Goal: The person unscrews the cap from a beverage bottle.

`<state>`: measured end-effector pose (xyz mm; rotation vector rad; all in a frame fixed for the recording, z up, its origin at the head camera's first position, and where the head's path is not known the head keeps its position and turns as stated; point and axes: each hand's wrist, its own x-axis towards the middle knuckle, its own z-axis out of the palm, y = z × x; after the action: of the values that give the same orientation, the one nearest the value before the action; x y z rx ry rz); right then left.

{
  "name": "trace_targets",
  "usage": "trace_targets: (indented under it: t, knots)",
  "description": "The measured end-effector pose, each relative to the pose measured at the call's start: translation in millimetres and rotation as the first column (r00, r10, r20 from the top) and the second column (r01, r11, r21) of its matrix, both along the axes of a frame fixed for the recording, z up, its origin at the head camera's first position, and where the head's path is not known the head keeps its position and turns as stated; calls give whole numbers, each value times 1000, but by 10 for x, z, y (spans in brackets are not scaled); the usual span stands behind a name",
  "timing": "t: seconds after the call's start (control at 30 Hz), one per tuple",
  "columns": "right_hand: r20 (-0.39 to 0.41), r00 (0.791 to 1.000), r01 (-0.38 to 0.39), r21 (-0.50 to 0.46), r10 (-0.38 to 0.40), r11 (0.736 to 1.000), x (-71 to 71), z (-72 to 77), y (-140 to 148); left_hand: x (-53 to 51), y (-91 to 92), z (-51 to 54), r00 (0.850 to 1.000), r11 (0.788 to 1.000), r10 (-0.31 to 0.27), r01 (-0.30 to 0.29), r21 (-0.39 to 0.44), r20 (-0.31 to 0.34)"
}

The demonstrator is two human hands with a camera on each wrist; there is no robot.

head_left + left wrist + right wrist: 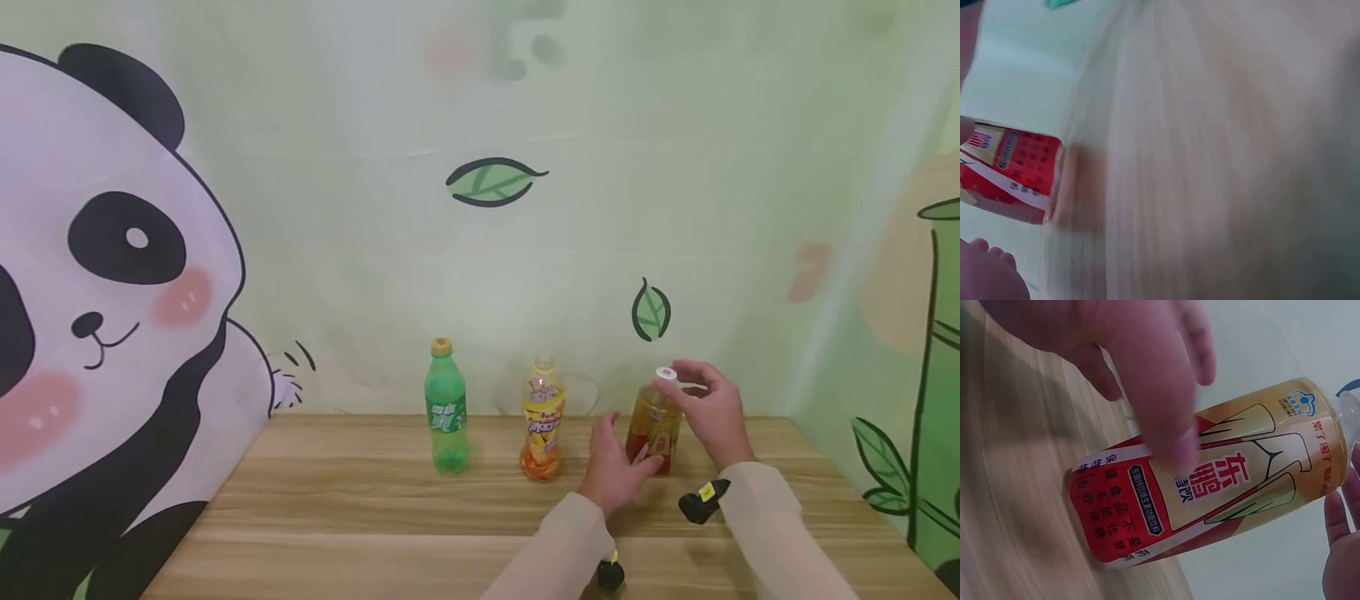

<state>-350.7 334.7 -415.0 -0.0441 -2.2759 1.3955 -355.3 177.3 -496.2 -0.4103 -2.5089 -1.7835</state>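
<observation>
A drink bottle (pixel 651 429) with a gold and red label stands upright at the right of the table. Its white cap (pixel 665 374) is pinched between the thumb and fingers of my right hand (pixel 712 408). Beside the lower part of this bottle is my left hand (pixel 617 467), fingers spread and thumb in front of the label. The right wrist view shows the label (pixel 1210 475) close up, with a thumb (pixel 1179 450) over it; the cap is mostly out of that frame. Only the bottle's red lower part (pixel 1016 169) appears in the left wrist view.
Left of the hands, a bottle with a yellow label (pixel 543 425) stands upright, and farther left a green bottle (pixel 446 408) with a yellow cap. All are on a wood-grain table (pixel 337 500). Behind it hangs a pale green backdrop (pixel 360 250) printed with a panda and leaves.
</observation>
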Motion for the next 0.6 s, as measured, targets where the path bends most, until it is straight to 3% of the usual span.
trace_targets:
  t: [0.17,0.37,0.6]
  knots:
    - [-3,1000,21,-22,-21,1000,-24,13,-12,-97,35,0,999,999,25,-23,-46,41]
    - [-7,1000,26,-47,-27,999,-52,11,-20,-159,70,17,994,1000,8,-9,10,105]
    - [-11,999,40,-50,-41,998,-71,4,-22,-181,176,35,996,999,-51,50,4,74]
